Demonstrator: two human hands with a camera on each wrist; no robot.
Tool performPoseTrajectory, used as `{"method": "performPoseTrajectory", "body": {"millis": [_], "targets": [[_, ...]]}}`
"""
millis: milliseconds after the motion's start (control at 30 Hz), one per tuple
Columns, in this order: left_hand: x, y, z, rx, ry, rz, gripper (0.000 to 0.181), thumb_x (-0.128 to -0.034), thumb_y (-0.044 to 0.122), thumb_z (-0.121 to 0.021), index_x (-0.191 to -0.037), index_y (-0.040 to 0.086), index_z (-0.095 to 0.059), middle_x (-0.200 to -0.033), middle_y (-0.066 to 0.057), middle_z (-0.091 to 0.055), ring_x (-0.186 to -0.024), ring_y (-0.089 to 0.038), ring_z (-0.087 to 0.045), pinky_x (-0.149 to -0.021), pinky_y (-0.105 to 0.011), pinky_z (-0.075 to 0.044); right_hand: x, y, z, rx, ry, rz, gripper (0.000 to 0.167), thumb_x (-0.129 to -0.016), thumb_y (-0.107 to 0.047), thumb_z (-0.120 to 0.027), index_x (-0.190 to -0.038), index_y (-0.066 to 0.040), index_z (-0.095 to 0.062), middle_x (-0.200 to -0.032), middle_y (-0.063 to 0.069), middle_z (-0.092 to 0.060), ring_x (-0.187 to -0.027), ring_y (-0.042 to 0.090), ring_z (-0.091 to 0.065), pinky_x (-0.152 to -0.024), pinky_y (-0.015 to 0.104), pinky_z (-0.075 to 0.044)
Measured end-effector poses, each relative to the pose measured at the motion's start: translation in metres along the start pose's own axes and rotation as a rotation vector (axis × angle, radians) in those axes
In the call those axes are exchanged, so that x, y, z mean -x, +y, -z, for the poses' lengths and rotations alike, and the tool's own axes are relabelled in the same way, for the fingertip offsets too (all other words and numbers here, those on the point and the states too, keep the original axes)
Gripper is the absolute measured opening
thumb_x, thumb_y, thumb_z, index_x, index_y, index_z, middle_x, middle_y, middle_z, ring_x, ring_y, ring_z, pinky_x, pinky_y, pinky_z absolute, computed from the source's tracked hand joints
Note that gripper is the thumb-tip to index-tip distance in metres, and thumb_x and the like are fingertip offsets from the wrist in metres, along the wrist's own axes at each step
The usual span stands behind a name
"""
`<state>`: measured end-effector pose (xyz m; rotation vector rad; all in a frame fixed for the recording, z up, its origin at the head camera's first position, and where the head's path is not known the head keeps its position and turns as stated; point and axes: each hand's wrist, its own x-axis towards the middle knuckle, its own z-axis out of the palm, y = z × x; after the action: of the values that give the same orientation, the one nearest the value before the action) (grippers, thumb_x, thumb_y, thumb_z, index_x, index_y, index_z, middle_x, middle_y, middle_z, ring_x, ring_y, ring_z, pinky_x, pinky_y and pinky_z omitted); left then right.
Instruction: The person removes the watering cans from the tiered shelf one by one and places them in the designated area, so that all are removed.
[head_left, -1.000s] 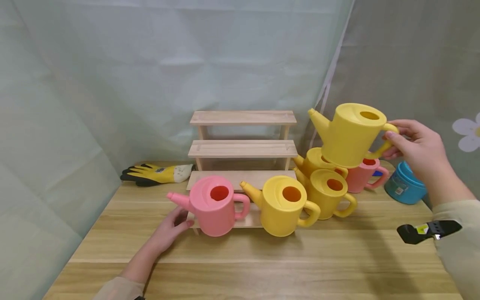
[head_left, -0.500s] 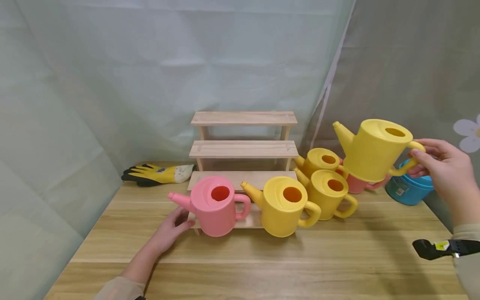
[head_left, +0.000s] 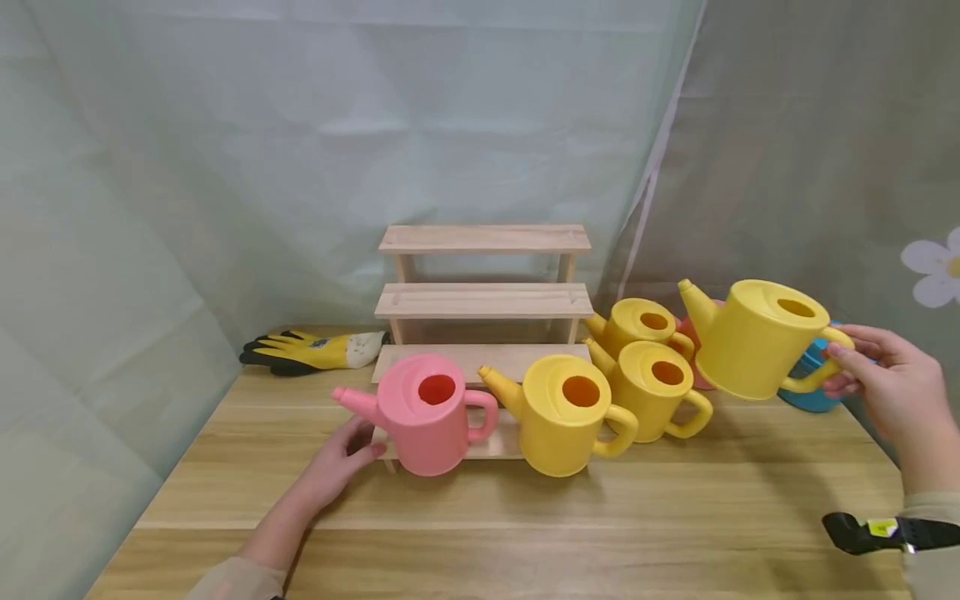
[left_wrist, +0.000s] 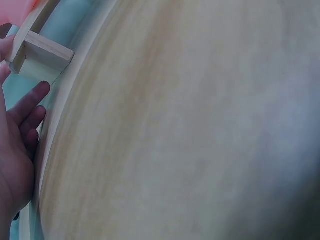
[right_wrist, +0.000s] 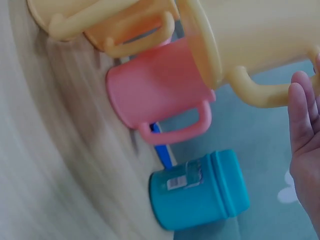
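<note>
A light sleeve [head_left: 933, 567] banded by a black strap [head_left: 885, 532] is seen at lower right, over a wood-grained table [head_left: 480, 537]. At the left end of the lowest step of a wooden stand [head_left: 483, 300], the left hand [head_left: 333, 471] is placed, its thumb set against the front edge and its other fingers loosely bent; whether the step is gripped cannot be told. On that step, a front pink can [head_left: 431, 433] and a front yellow can [head_left: 558, 442] are stood upright, apart, spouts turned left. At right, a raised can [head_left: 757, 346], also yellow, is held in the air by its handle, which is pinched between the thumb and fingers of the right hand [head_left: 896, 379]. Just beside the stand's right side, a near yellow can [head_left: 648, 400] is set on the table, with a far yellow can [head_left: 630, 323] behind it. Farther right, a rear pink can [right_wrist: 150, 85] and a blue tub [right_wrist: 182, 200] are partly hidden by the raised can in the head view. Yellow-and-black gloves [head_left: 322, 352] are laid at back left. The scene is backed by pale cloth [head_left: 375, 125] and a grey curtain [head_left: 810, 167] marked with a white flower [head_left: 930, 271].
</note>
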<state>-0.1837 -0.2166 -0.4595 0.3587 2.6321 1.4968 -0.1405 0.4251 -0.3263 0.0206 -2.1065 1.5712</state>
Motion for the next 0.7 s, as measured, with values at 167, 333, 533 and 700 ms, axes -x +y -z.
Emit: {"method": "performPoseTrajectory", "body": {"millis": [167,333,533,700], "targets": [[0.001,0.000,0.000,0.008,-0.001,-0.007,0.059,-0.0904,0.040,-0.059,-0.142,0.020,-0.038,-0.144,-0.015,-0.039,-0.129,-0.039,-0.037,-0.102,-0.060,-0.029,0.011,0.014,0.006,-0.161,-0.027,0.007,0.023,-0.089,-0.001,-0.058,-0.104,-0.016,-0.067,-0.085,-0.007,-0.064,-0.051,0.009,-0.060,-0.047,0.017,-0.050],[0.001,0.000,0.000,0.003,0.004,-0.020,0.058,-0.0908,0.039,-0.059,-0.141,0.019,-0.038,-0.143,-0.015,-0.040,-0.128,-0.039,-0.038,-0.102,-0.060,-0.029,0.016,0.024,0.010,-0.293,-0.072,0.010,0.025,-0.088,0.003,-0.058,-0.106,-0.011,-0.068,-0.085,-0.002,-0.065,-0.052,0.011,-0.060,-0.047,0.020,-0.051],[0.001,0.000,0.001,0.010,0.006,-0.023,0.057,-0.0908,0.038,-0.059,-0.141,0.018,-0.039,-0.142,-0.015,-0.041,-0.128,-0.039,-0.038,-0.102,-0.060,-0.029,0.019,0.035,0.010,-0.259,-0.091,0.003,0.026,-0.089,0.002,-0.057,-0.108,-0.013,-0.068,-0.085,-0.004,-0.065,-0.053,0.010,-0.061,-0.048,0.019,-0.051],[0.002,0.002,0.000,-0.009,0.015,-0.004,0.057,-0.0898,0.040,-0.060,-0.139,0.020,-0.041,-0.141,-0.015,-0.043,-0.127,-0.038,-0.040,-0.102,-0.059,-0.030,0.023,0.044,0.010,-0.209,-0.092,-0.025,0.026,-0.089,0.000,-0.059,-0.107,-0.018,-0.067,-0.084,-0.005,-0.062,-0.054,0.009,-0.061,-0.048,0.019,-0.051]]}}
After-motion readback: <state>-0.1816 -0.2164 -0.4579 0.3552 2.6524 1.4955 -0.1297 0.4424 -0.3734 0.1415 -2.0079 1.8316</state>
